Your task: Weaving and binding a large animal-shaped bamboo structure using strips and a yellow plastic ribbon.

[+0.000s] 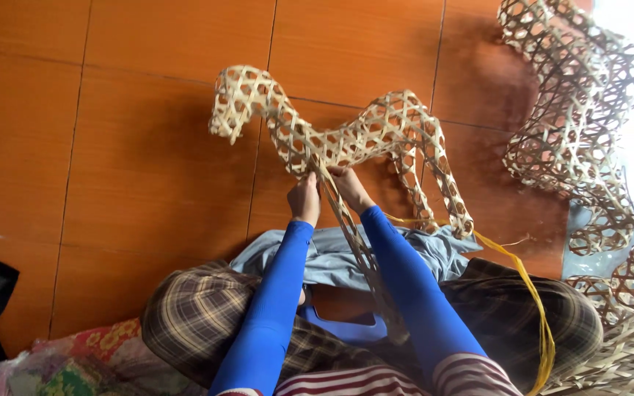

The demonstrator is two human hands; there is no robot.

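Nearest me I see blue sleeves over plaid trousers, and a yellow strip (533, 293) curling past the right knee; my left hand (304, 199) and right hand (348, 187) meet at the underside of the woven bamboo horse (346, 136), fingers pinched on loose bamboo strips (350, 227) that trail down toward my lap; the horse is open hexagonal lattice, pale and stiff, its head to the left, legs to the right; beyond lies the glossy orange tiled floor (148, 110); more woven frames (574, 103) are heaped at the far right.
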